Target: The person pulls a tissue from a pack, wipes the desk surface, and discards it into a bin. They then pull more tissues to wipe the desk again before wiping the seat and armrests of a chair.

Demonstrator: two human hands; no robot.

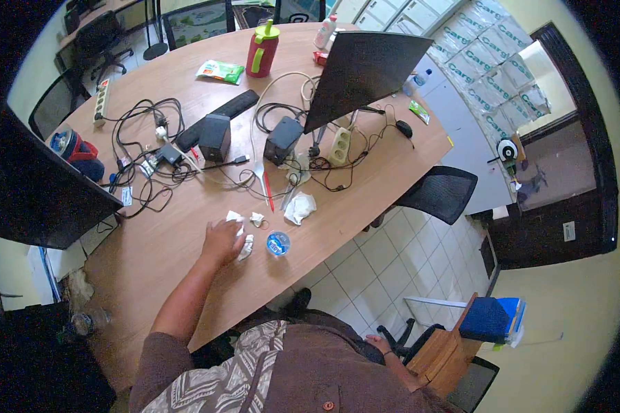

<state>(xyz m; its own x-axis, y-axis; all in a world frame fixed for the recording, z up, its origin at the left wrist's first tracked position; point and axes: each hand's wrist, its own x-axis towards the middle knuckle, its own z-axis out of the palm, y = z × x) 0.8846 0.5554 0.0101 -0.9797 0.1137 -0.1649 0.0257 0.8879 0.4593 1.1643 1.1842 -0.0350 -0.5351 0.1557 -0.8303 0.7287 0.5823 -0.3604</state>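
Note:
My left hand (223,242) is closed round a white crumpled tissue (245,248) on the wooden table, with parts of the tissue showing above and beside the fingers. Just right of it stands a small clear cup with a blue label (278,244). A small scrap of tissue (257,219) and a larger crumpled tissue (300,208) lie beyond the cup. My right hand (377,341) hangs low beside my body, away from the table; its fingers are too small to make out.
Tangled black cables (155,165), two black speakers (215,139), a white power strip (339,146) and a red bottle (262,51) stand or lie farther back. A monitor (365,76) is at the right, another (55,186) at the left. An office chair (441,193) touches the table's right side.

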